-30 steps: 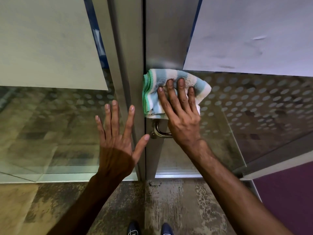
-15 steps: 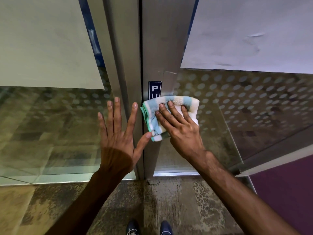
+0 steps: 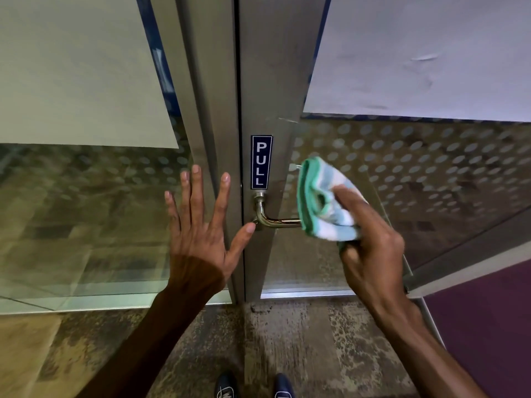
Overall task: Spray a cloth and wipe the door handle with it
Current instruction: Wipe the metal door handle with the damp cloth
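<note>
1. Fingers (image 3: 349,201) of the right hand (image 3: 370,248) curl around a folded striped cloth (image 3: 323,208), thumb below and the rest on top, so the hand is clenched on it.
2. That cloth, banded in green, pale blue and white, wraps the right part of the metal door handle (image 3: 270,216), covering the bar's far end; its folded green edge faces left.
3. Left of the cloth, the handle's bare stretch shows: a short upright stem, a bend, then a level bar running right into the fabric.
4. Left hand (image 3: 201,231) is spread flat with all fingers splayed, holding nothing, against the metal door frame (image 3: 209,110) and the glass panel (image 3: 86,211) beside it.
5. Its thumb tip sits at the bend of the handle; whether it touches the metal I cannot tell.
6. A dark blue "PULL" sticker (image 3: 261,162) is fixed upright on the door stile just above the handle's stem.
7. Right of the stile, the door glass (image 3: 431,168) carries a pattern of frosted dots.
8. Two dark shoe tips (image 3: 253,386) stand on the mottled floor (image 3: 301,340) at the bottom edge.
</note>
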`<state>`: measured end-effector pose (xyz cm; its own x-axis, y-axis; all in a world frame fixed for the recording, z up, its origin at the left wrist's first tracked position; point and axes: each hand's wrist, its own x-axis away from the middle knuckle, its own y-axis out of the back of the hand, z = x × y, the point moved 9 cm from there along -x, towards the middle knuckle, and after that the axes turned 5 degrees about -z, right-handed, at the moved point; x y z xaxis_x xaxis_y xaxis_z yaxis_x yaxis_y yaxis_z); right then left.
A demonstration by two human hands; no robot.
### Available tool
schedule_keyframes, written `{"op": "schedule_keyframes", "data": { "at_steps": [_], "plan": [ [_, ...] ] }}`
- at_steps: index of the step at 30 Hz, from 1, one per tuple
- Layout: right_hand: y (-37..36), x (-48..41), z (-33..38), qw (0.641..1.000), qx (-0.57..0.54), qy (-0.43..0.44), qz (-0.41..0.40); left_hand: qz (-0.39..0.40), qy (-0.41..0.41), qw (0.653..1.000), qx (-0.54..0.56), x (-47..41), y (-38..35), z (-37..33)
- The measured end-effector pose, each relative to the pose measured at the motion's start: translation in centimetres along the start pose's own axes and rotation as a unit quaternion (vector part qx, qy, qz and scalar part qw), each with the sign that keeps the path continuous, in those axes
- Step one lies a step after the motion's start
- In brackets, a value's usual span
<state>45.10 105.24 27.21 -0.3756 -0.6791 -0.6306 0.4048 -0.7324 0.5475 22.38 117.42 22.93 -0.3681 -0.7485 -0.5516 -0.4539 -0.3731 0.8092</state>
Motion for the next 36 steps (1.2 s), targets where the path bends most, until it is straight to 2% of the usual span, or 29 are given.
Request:
{"op": "schedule_keyframes", "data": {
  "at_steps": [2,3,6,9,14,22,29,36],
  "plan": [
    [1.1,0.0,0.0,0.998,-0.008,-0.007,-0.068,0.001,0.003,1.0,-0.001,0.0,0.1,-0.1],
    [1.3,-0.1,0.5,0.995,0.008,0.019,-0.102,0.001,0.003,1.0,-0.001,0.0,0.2,-0.2],
    [0.0,-0.7,3.3,0.969,0.077,0.151,-0.179,-0.004,0.002,1.0,-0.004,0.1,0.5,-0.3],
    [-3.7,-2.3,5.0,0.937,0.165,0.236,-0.197,-0.007,-0.003,1.0,-0.013,0.2,0.7,-0.4],
    [-9.4,-3.8,4.7,0.909,0.256,0.286,-0.16,-0.001,0.003,1.0,-0.03,0.5,0.7,0.3],
    [-10.2,-2.9,3.8,0.88,0.302,0.347,-0.117,0.005,0.008,1.0,-0.027,0.7,0.8,0.8],
    [-9.9,-2.4,3.2,0.873,0.294,0.385,-0.051,0.023,0.01,1.0,-0.013,0.4,0.5,-0.3],
    [-10.5,-1.8,1.7,0.887,0.271,0.362,0.092,0.037,0.015,0.999,-0.004,0.9,0.2,-1.0]
  ]
}}
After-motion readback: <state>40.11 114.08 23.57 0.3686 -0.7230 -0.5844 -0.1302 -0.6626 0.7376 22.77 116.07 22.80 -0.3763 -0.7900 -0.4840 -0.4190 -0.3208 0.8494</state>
